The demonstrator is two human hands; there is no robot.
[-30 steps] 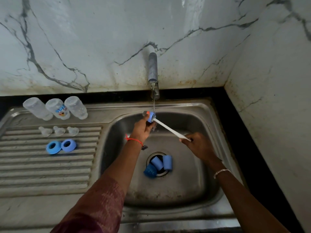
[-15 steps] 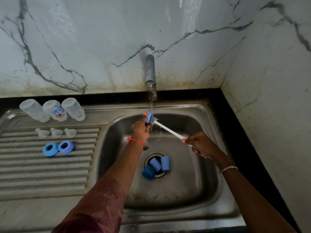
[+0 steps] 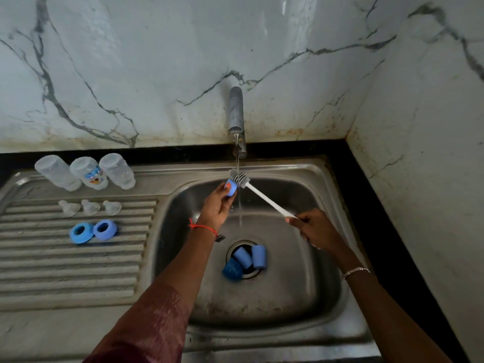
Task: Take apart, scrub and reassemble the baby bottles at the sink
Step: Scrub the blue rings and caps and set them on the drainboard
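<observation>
under the running tap (image 3: 235, 111), over the sink (image 3: 327, 184) — the left grip (image 3: 218, 205) pinches a blue screw ring (image 3: 231, 188); the right grip (image 3: 314, 229) is curled round the white handle of the brush (image 3: 264, 199), whose bristles sit beside the ring in the stream. to scrub well: rotate the ring, work the bristles through its bore and threads, and keep it low to limit splash. three caps (image 3: 245, 260) lie on the drain; bottles (image 3: 87, 172), teats (image 3: 90, 206) and two more collars (image 3: 93, 231) rest on the drainboard (image 3: 78, 271). the middle bottle bears a cartoon print — no writing is legible; the held ring's orange patch may be a logo.
</observation>
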